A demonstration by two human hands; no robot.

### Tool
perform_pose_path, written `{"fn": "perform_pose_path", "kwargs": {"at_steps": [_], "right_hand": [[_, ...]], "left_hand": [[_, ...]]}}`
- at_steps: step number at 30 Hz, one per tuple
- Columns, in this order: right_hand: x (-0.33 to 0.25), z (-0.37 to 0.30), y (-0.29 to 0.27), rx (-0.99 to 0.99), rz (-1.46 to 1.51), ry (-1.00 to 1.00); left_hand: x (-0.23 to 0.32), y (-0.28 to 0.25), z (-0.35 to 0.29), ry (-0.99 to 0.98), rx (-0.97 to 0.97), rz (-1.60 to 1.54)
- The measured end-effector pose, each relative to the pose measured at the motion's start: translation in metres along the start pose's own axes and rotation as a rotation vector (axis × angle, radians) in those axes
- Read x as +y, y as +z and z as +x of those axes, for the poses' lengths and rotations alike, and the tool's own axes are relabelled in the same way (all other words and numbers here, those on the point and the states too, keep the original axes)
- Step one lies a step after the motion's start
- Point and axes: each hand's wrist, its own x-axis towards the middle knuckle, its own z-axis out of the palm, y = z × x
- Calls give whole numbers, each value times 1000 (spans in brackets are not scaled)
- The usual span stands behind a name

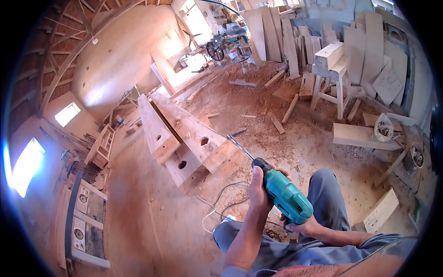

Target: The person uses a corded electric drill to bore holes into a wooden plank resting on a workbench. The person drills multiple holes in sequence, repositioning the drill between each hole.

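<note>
A teal power drill [287,196] is held in front of my lap, its black chuck and long bit [240,147] pointing up and to the left. My left hand [261,191] wraps round the drill's front end just behind the chuck. At the rear, my right hand [305,226] grips the handle, which is partly hidden by the fingers and the body of the tool. Beyond the bit lie thick wooden beams [191,127] side by side, with round holes bored near their close ends. The bit tip is near the right beam; whether it touches cannot be made out.
A cable [220,203] runs over the floor by my left knee. Speaker-like cabinets [85,221] stand at the left. Boards [369,51] lean on the back right wall, near a sawhorse bearing a block [330,55]. Wood offcuts [290,108] and shavings litter the ground.
</note>
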Motion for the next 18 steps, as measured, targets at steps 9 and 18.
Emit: {"fn": "perform_pose_path", "kwargs": {"at_steps": [9, 18], "right_hand": [[3, 4, -4, 32, -39, 57], [25, -3, -15, -41, 61, 201]], "left_hand": [[-8, -4, 9, 38, 97, 70], [0, -4, -5, 92, 210, 214]]}}
